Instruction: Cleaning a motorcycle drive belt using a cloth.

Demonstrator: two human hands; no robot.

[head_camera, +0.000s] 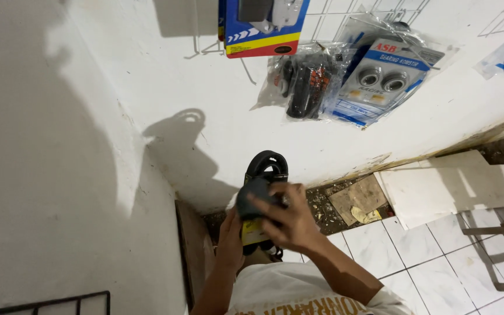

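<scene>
— While you look down, what do your hands hold?

— Your right hand (284, 214) is wrapped around a dark grey cloth (254, 197), pressing it on a coiled black belt (267, 165). Your left hand (231, 234) grips the belt's yellow sleeve (254, 231) from below.

— Where is the belt?

— In front of you, near the white wall (205, 87), above the tiled floor (415, 256).

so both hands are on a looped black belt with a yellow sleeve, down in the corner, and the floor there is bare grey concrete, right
Not quite: the floor is not bare grey concrete. The head view shows white glossy tiles, with loose slabs and debris along the wall. The rest holds: the left hand and right hand are both on the looped black belt with its yellow sleeve, down in the corner.
</scene>
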